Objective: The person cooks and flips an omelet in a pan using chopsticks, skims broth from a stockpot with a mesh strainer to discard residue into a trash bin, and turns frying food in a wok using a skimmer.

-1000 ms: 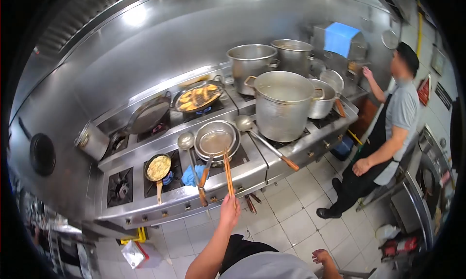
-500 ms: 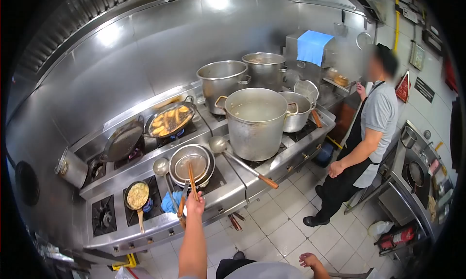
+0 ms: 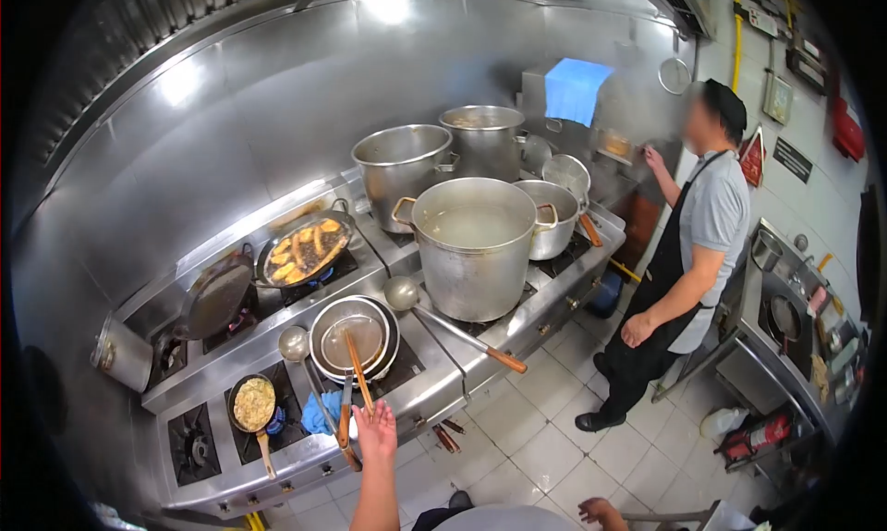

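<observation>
Left hand: fingers open, beside the sticks.
Sticks: lower middle, leaning in the strainer, maybe so drips fall inside.
Right hand: bottom right, fingers loosely open.

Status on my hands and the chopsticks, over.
Left hand open at the near ends of the chopsticks. Chopsticks resting in the strainer. Right hand low, off the stove. Wooden handle close beside them.

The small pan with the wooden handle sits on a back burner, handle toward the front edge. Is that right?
No: the head view shows the small pan on a front burner, its wooden handle toward the front edge, as you say.
</observation>
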Action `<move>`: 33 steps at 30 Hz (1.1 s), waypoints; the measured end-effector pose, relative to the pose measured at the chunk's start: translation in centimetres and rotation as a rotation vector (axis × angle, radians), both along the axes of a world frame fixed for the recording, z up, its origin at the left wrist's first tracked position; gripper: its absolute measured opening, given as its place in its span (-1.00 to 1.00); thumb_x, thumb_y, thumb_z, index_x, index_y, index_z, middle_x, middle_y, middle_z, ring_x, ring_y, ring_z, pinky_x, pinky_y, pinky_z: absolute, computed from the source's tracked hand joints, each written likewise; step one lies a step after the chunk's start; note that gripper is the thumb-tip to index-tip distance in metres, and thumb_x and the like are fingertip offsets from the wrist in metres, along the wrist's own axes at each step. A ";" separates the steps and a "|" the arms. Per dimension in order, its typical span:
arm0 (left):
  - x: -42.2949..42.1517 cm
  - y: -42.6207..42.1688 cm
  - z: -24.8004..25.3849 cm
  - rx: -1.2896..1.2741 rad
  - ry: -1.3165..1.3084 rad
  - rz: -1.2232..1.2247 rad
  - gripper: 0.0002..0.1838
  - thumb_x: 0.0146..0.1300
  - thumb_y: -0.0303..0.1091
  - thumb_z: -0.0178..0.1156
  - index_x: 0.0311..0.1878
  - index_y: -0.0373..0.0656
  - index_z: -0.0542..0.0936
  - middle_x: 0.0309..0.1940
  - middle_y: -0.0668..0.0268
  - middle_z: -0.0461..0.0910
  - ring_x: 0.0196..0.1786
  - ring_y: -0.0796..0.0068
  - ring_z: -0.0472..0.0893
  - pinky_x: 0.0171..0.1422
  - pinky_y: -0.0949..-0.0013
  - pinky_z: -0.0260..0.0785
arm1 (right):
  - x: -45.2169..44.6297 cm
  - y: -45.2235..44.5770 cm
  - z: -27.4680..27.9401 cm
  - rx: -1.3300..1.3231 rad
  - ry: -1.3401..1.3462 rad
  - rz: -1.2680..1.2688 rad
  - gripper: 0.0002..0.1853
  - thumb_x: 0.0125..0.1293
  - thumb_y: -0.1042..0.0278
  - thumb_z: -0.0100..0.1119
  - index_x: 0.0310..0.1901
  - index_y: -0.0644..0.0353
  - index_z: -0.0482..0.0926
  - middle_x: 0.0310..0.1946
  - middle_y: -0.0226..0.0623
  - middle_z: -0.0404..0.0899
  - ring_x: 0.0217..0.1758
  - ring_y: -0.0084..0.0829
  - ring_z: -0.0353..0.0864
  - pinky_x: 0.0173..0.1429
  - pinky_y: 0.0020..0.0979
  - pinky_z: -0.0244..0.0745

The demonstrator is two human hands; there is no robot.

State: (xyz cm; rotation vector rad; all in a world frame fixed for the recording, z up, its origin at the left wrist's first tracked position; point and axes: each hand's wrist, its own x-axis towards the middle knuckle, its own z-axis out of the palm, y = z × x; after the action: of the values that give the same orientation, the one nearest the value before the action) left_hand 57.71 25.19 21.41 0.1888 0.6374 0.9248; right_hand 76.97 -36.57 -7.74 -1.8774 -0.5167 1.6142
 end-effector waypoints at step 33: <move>13.6 -16.7 -5.6 0.595 0.607 -0.976 -0.61 0.33 -0.44 -0.01 0.23 -0.18 0.38 -0.29 0.26 0.63 -0.21 0.44 0.62 -0.10 0.38 0.49 | 16.8 14.9 20.4 0.189 -0.001 -0.582 -0.63 0.37 0.20 0.11 0.13 0.16 0.44 -0.18 -0.32 0.63 -0.31 -0.47 0.63 -0.24 -0.44 0.55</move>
State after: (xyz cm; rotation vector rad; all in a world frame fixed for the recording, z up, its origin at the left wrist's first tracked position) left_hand 71.29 8.44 15.85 1.2315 0.6895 0.0536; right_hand 93.81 -21.71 12.63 -1.6799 -0.0947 1.1358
